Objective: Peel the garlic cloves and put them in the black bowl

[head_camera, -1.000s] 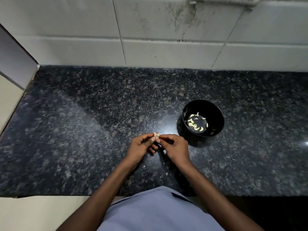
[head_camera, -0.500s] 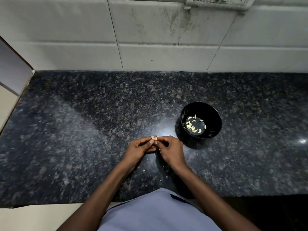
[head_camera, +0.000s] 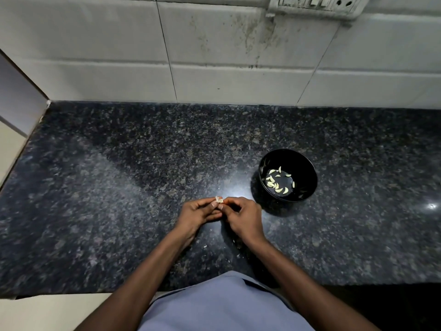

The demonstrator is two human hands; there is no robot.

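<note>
Small pale garlic clove (head_camera: 218, 200) pinched between curled fingertips of left hand (head_camera: 196, 215) and right hand (head_camera: 241, 217), above speckled dark granite tabletop (head_camera: 119, 187), round black bowl (head_camera: 307, 173) with peeled cloves (head_camera: 276, 181) just right.

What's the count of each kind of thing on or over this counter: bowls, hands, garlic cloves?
black bowl: 1
hands, left hand and right hand: 2
held garlic clove, pinched between both hands: 1
peeled cloves in the black bowl: about 12, small and overlapping, so not exact
Total: about 16
</note>
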